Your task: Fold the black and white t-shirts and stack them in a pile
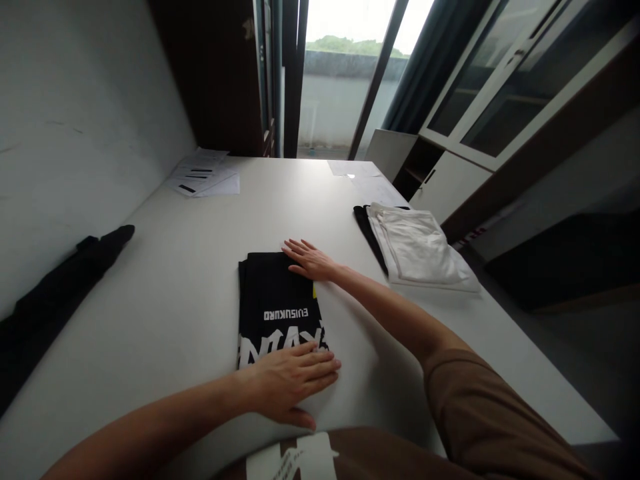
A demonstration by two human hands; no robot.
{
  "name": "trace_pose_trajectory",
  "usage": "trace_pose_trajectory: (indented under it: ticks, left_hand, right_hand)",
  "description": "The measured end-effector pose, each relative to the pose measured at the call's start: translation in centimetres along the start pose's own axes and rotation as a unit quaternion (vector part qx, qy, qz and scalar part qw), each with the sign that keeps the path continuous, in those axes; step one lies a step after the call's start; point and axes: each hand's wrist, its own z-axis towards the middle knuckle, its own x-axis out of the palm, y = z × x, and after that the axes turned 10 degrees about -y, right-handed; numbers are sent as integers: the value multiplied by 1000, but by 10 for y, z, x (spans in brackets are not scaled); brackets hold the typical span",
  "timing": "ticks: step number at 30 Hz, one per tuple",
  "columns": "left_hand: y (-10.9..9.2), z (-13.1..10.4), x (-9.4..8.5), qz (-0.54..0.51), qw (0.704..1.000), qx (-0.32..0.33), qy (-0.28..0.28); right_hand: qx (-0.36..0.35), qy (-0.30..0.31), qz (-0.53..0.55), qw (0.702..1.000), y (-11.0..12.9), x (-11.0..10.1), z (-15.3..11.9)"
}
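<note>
A black garment (277, 287) with white lettering lies folded into a rectangle on the white table (190, 293). My left hand (293, 379) rests flat across its near edge, fingers stretched to the right and covering part of the large letters. At the far right corner of the garment, my right hand (311, 261) lies with its fingers spread on the fabric. A small yellow patch shows at the garment's right edge, just below that hand. Neither hand grips anything.
Folded white cloth (417, 247) lies over black cloth (370, 237) near the table's right edge. Papers (207, 175) sit at the far left, another sheet (367, 181) at the far right. A dark cloth item (65, 287) lies along the left side. White cabinets (450, 183) stand beyond.
</note>
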Motion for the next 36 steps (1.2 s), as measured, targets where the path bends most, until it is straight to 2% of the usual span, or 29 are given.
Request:
trace_pose_trajectory:
  ticks: [5, 7, 10, 15, 18, 21, 23, 26, 28, 30, 33, 36]
  left_hand:
    - [-1, 1, 2, -2, 1000, 12, -1]
    - [-2, 1, 2, -3, 1000, 5, 1]
    - [-2, 1, 3, -6, 1000, -2, 2]
    - [-2, -1, 6, 5, 1000, 0, -2]
    - [-3, -1, 7, 19, 1000, 0, 6]
    - [-3, -1, 7, 22, 1000, 3, 4]
    - [-2, -1, 7, 20, 1000, 4, -2]
    - [-1, -2, 10, 10, 1000, 4, -8]
    - [-1, -2, 10, -3, 1000, 0, -9]
    - [-3, -1, 7, -19, 1000, -8, -11]
    - [0, 0, -5, -26, 999, -32, -32]
    - [24, -7, -22, 19, 991, -107, -84]
  right_hand:
    - [-103, 42, 80, 991, 74, -4, -53]
    - [-108, 52, 89, 989, 85, -2, -62]
    - [-72, 39, 71, 994, 67, 4, -57]
    - [10, 10, 33, 999, -5, 10, -25]
    - [48, 9, 10, 999, -31, 8, -13]
    - [52, -5, 4, 999, -26, 3, -17]
    - [17, -11, 15, 1000, -4, 1, -28]
    - [-52, 17, 33, 998, 34, 0, -50]
    - [-62, 40, 25, 997, 46, 0, -60]
    - [-21, 39, -3, 999, 42, 1, -64]
    - [79, -4, -50, 996, 19, 3, -63]
    - [103, -37, -50, 993, 13, 6, -67]
